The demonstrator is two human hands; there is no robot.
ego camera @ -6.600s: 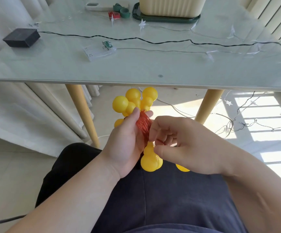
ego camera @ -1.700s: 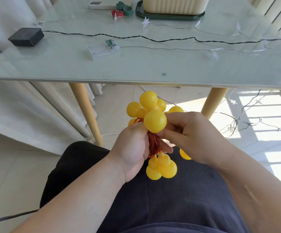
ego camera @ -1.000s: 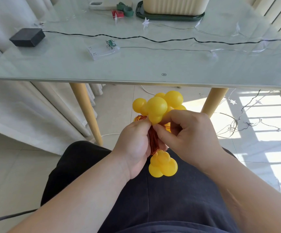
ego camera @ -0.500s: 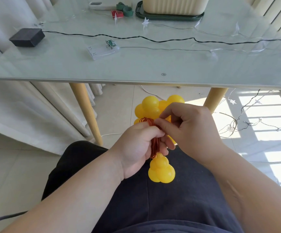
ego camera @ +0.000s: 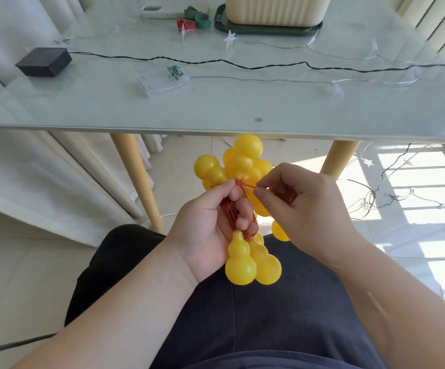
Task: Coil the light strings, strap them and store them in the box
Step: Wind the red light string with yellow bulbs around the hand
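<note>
A coiled light string of yellow gourd-shaped bulbs [ego camera: 238, 166] on red wire [ego camera: 229, 209] is held over my lap, below the table's front edge. My left hand [ego camera: 210, 219] grips the red wire bundle in its middle, bulbs sticking out above and below. My right hand [ego camera: 301, 203] pinches a short stretch of red wire drawn taut from the top of the bundle. On the glass table [ego camera: 82, 107] lie a black-wired string [ego camera: 242, 65] and a clear star string [ego camera: 336, 86]. The cream box [ego camera: 277, 9] stands at the back, with red and green straps [ego camera: 194, 21] beside it.
A black battery box [ego camera: 44, 61] sits at the table's left, a clear battery case [ego camera: 162, 81] near the middle. A white device [ego camera: 160, 12] lies at the back. More star lights [ego camera: 402, 193] trail over the floor at right. Wooden table legs [ego camera: 136, 177] stand ahead of my knees.
My right hand has drawn away to the right from the bundle, pulling a strand of red wire taut. The bulb cluster at the top has shifted; the left hand keeps its grip.
</note>
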